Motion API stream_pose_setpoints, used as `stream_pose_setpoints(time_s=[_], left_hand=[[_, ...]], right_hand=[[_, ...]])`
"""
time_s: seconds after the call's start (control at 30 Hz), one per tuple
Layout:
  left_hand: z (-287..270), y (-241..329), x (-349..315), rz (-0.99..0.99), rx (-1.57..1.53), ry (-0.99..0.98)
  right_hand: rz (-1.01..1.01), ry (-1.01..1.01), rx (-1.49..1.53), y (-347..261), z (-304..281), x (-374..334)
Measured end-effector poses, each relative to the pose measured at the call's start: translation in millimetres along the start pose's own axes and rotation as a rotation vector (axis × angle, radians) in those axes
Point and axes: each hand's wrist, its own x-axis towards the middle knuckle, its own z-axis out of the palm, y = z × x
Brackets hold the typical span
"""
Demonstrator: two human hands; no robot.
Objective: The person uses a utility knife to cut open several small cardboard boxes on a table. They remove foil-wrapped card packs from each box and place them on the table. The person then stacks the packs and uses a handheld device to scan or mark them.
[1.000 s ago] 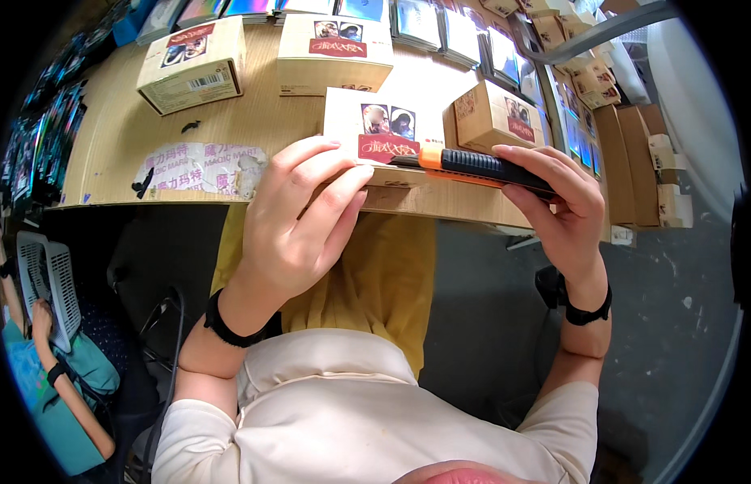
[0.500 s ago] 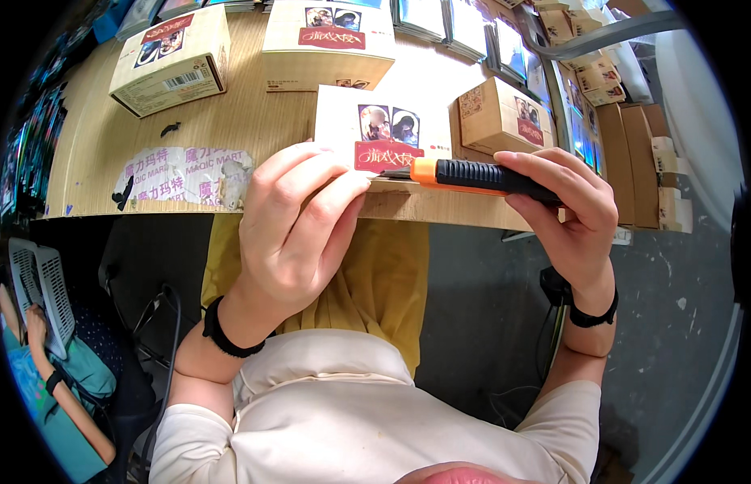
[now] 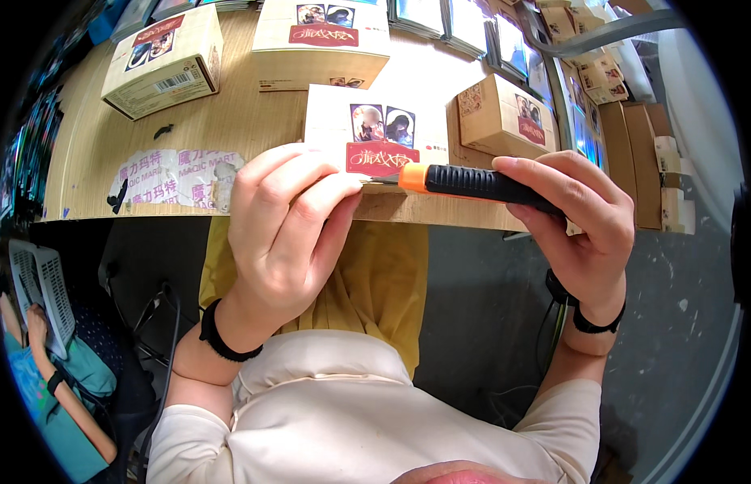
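A cream box (image 3: 327, 113) with two printed pictures and a red label lies at the table's near edge. My left hand (image 3: 283, 218) is closed at its near left corner, with the fingertips pinched together at the front edge. My right hand (image 3: 573, 202) grips an orange-and-black utility knife (image 3: 480, 184) by its ribbed handle. The knife lies almost level, pointing left, and its thin metal tip meets the box's near edge beside my left fingertips. How deep the tip reaches is hidden.
Similar boxes stand at the back left (image 3: 162, 64), back middle (image 3: 321, 40) and right (image 3: 504, 113). Stacked shiny packs (image 3: 464, 28) line the far side. A torn white printed sheet (image 3: 174, 177) sticks to the table (image 3: 246, 121). At lower left, another person's arm (image 3: 77, 411) is by a white basket (image 3: 41, 282).
The whole view has shifted slightly. My right wrist has moved a little to the right, and the knife's rear end tilts slightly lower. My left hand keeps its place at the box.
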Motion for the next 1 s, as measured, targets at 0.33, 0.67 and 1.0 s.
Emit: stream_pose_setpoints(time_s=[0.33,0.67,1.0], left_hand=[[3,-1,3,0.031,0.005,0.022],[-1,0,3,0.009,0.069,-0.002],[-2,1,3,-0.003,0.062,-0.008]], right_hand=[[-0.012,-0.125,-0.200,-24,-20,12],[-0.138,-0.085,-0.168,-16,-18,19],[-0.028,-0.108,-0.204,-16,-34,1]])
